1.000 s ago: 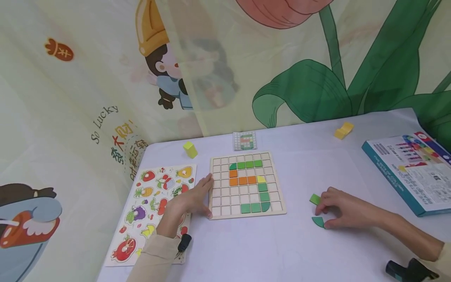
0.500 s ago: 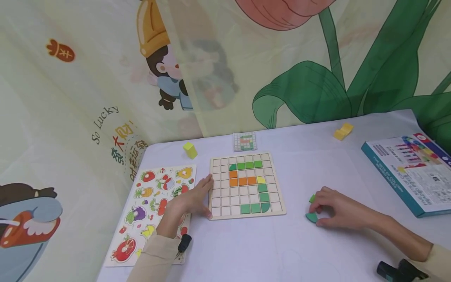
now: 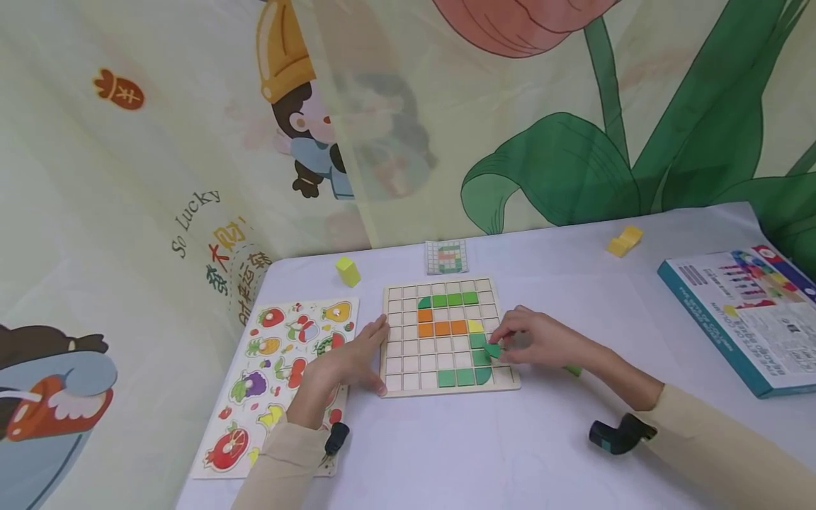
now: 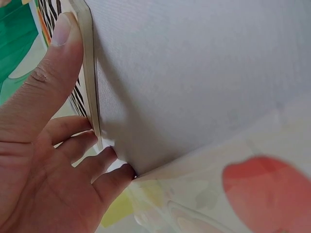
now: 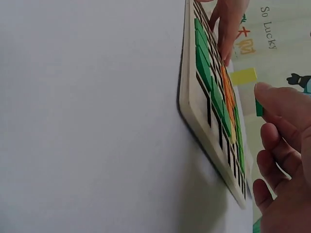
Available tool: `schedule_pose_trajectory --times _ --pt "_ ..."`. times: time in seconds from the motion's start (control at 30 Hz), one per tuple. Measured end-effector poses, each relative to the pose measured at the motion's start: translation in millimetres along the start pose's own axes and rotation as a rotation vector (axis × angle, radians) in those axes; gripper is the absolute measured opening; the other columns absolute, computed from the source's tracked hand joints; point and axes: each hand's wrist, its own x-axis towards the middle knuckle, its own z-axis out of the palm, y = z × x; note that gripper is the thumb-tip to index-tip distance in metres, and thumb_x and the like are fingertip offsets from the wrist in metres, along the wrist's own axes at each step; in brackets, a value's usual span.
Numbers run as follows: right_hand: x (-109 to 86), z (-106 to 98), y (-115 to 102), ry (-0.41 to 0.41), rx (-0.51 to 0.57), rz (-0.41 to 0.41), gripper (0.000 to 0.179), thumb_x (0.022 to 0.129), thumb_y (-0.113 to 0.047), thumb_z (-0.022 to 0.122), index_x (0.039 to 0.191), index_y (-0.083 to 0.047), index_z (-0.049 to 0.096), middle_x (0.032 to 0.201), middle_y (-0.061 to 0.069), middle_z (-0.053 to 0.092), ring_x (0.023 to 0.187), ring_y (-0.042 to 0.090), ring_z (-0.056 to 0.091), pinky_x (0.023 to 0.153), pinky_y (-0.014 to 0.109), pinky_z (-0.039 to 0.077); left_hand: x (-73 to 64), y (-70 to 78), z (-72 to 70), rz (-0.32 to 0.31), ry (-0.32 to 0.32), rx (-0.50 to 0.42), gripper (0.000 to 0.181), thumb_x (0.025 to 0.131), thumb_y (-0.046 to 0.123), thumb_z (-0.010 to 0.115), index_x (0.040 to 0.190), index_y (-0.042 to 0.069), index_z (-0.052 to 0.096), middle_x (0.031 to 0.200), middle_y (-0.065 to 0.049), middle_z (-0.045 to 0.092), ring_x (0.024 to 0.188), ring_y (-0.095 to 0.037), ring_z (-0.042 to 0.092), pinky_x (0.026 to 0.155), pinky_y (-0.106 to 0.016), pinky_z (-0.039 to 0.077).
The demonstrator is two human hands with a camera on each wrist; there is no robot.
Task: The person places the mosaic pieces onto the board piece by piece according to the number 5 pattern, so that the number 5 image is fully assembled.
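Observation:
My right hand [image 3: 542, 341] pinches a dark green quarter-round tile [image 3: 493, 350] between thumb and fingertips, over the right part of a wooden grid board [image 3: 401, 347]. In the right wrist view only a sliver of that tile [image 5: 259, 107] shows past the thumb. Green, orange and yellow tiles lie in the board's cells, forming a bent shape. My left hand [image 3: 344, 365] rests against the board's left edge, thumb and fingers spread. The left wrist view shows its thumb [image 4: 63, 58] along the board's side. A light green tile [image 3: 574, 370] lies partly hidden under the right wrist.
A small pattern card [image 3: 446, 256] lies behind the board. A fruit puzzle board [image 3: 255, 365] is under the left forearm. A yellow-green block [image 3: 348, 271] stands at the back left, yellow pieces [image 3: 625, 241] at the back right. A teal-edged box [image 3: 733, 319] lies far right.
My right hand has gathered up the quarter-round tile from the table and carried it left to above the board. The light green tile stays behind. My left hand keeps its place.

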Motion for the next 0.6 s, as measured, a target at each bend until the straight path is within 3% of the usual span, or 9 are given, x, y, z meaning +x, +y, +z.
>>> schedule_pose_trajectory --times 0.1,0.3,0.47,0.6 --pt "19.2 8 -11 -0.005 0.030 0.008 0.022 0.079 -0.024 0.079 0.100 -0.025 0.073 0.088 -0.012 0.062 0.095 0.011 0.047 0.082 0.028 0.044 0.0 0.0 -0.6 0.003 0.004 -0.004 0.108 0.072 0.018 0.085 0.156 0.011 0.018 0.166 0.000 0.002 0.153 -0.026 0.006 0.117 -0.049 0.029" --pt "42.9 40 -37 -0.026 0.007 -0.108 0.017 0.079 -0.024 0.078 0.095 -0.024 0.073 0.078 -0.014 0.057 0.088 0.010 0.047 0.077 0.026 0.041 -1.6 -1.4 -1.1 -0.007 0.003 0.004 0.108 0.072 0.019 0.085 0.156 0.013 0.018 0.166 0.001 0.001 0.153 -0.025 0.006 0.117 -0.048 0.029" --pt "46.7 65 -55 0.010 -0.073 -0.162 0.016 0.077 -0.024 0.079 0.092 -0.023 0.075 0.076 -0.015 0.057 0.084 0.006 0.044 0.076 0.026 0.035 -1.6 -1.7 -0.4 -0.004 0.003 0.006 0.108 0.072 0.020 0.085 0.156 0.013 0.018 0.166 0.002 0.001 0.153 -0.025 0.007 0.116 -0.048 0.031" --pt "44.2 76 -61 0.042 -0.123 -0.156 0.014 0.076 -0.022 0.079 0.090 -0.021 0.076 0.074 -0.013 0.056 0.081 0.006 0.042 0.072 0.027 0.030 -1.0 -1.0 -0.5 0.000 0.002 0.013 0.108 0.072 0.020 0.085 0.156 0.013 0.018 0.166 0.001 0.002 0.152 -0.025 0.008 0.115 -0.047 0.033"
